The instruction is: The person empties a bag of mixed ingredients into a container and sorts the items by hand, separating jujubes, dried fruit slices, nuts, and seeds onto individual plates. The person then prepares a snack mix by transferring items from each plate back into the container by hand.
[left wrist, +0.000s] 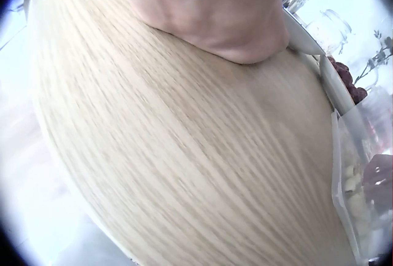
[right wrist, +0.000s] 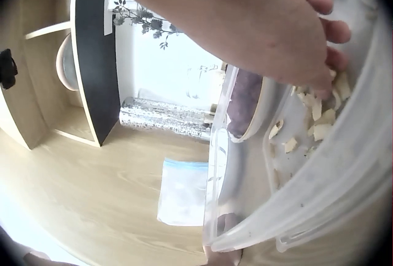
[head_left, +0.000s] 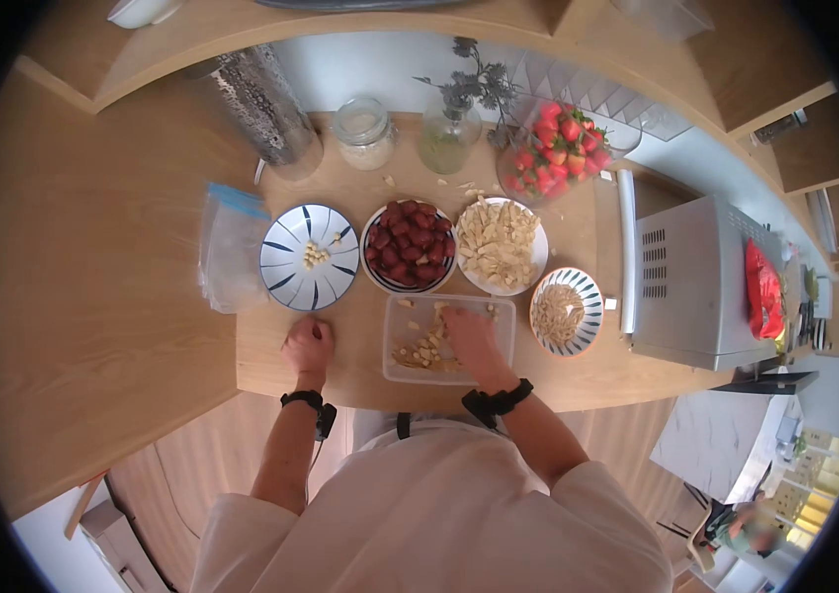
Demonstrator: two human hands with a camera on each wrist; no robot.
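My right hand (head_left: 473, 341) reaches into a clear plastic container (head_left: 390, 341) of pale dried slices (head_left: 426, 353). In the right wrist view its fingers (right wrist: 336, 31) are spread apart, the tips in among the slices by the container's wall. My left hand (head_left: 308, 343) rests on the wooden table, loosely curled and holding nothing. Just beyond it stands a blue-striped white plate (head_left: 286, 282) with a small heap of pale kernels (head_left: 316, 255). A bowl of red dates (head_left: 408, 247) sits behind the container, beside a white plate heaped with more pale slices (head_left: 499, 242).
An orange-rimmed bowl (head_left: 548, 341) of thin pale pieces stands right of the container. Along the back are a glass jar (head_left: 362, 133), a vase (head_left: 449, 138) and a tub of strawberries (head_left: 563, 148). Clear zip bags (head_left: 227, 252) lie at left; a metal-sided appliance (head_left: 686, 287) stands at right.
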